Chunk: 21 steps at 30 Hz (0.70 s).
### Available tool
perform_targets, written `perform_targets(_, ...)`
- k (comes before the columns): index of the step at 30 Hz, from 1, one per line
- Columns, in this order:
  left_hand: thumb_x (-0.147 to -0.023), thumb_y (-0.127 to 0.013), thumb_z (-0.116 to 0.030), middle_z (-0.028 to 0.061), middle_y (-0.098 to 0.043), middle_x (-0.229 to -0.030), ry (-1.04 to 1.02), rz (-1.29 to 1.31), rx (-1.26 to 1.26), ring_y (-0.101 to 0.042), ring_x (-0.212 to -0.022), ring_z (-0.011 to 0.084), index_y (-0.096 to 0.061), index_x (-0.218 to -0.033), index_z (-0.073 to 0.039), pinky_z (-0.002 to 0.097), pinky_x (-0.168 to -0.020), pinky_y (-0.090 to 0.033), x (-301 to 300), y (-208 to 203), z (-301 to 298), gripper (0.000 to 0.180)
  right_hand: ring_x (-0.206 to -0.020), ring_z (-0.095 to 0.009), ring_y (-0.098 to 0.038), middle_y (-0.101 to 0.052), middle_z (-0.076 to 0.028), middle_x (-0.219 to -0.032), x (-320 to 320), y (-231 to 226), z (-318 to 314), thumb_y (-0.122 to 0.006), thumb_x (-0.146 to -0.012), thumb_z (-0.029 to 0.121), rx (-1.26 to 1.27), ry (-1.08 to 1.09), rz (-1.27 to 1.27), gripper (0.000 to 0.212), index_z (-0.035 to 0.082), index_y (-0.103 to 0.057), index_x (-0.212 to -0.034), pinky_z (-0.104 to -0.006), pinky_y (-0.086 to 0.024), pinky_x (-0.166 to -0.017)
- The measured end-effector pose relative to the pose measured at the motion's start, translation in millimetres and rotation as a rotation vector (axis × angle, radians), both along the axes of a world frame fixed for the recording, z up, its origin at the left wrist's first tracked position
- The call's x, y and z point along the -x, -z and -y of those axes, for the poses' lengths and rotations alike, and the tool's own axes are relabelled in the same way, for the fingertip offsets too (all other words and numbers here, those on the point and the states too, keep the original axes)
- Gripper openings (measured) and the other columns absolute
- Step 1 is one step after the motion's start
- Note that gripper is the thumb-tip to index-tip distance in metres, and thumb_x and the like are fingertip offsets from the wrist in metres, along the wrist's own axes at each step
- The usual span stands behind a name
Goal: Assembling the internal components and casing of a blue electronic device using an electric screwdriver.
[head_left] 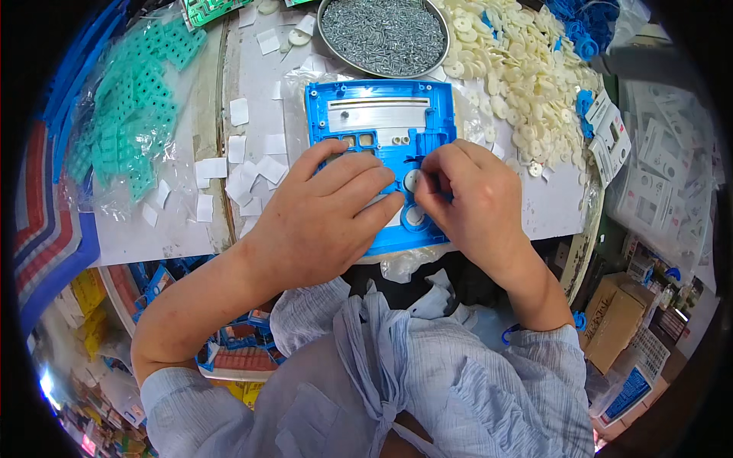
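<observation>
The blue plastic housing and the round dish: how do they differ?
The housing is blue and roughly rectangular; the dish is silvery and round. The housing has square openings; the dish holds small metal screws. The left hand and right hand are at the housing, not the dish.

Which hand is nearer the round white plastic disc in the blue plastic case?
The right hand, just right of the disc; the left hand is farther left, over the case.

A blue plastic housing (pixel 392 158) is overlapped by the left hand (pixel 324 214), and a white disc (pixel 412 181) in it is met by the right hand (pixel 479 200). On the surface (pixel 168 235) beyond, metal screws (pixel 385 37) are held in a round dish (pixel 385 75), flanked by heaped cream discs (pixel 515 76) and bagged teal pieces (pixel 130 114).
</observation>
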<state>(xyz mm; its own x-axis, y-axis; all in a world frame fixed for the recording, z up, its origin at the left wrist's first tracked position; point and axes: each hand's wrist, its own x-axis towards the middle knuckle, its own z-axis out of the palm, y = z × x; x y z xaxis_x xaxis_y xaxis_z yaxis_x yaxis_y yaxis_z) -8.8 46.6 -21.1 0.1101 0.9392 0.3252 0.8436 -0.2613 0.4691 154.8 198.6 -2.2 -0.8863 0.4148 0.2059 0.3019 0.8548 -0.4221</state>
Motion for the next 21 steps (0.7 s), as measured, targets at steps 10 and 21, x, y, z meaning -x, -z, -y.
perform_targets(10, -0.081, -0.069, -0.014, 0.0095, -0.064, -0.118, 0.01, -0.002, 0.011, -0.059, -0.115, 0.028, -0.072, -0.108, -0.009, 0.0516, -0.106, -0.043, 1.6, -1.0, -0.6, 0.028, -0.065, -0.024, -0.063, -0.061, -0.006, -0.072, 0.6, -1.9, 0.5, -0.077, -0.073, 0.007, 0.051, -0.004, -0.014, 0.017, 0.008, -0.061, -0.079, -0.0363, -0.049, -0.055)
perform_targets(21, -0.08, -0.07, -0.014, 0.0084, -0.063, -0.117, 0.013, -0.02, 0.016, -0.059, -0.115, 0.0279, -0.07, -0.11, -0.01, 0.051, -0.105, -0.043, 1.5, -1.4, -1.2, 0.03, -0.058, -0.006, -0.046, -0.056, 0.001, -0.068, -29.8, -15.2, -12.5, -0.074, -0.077, -0.001, 0.529, 0.187, -0.125, 0.01, 0.003, -0.067, -0.081, -0.0233, -0.036, -0.051)
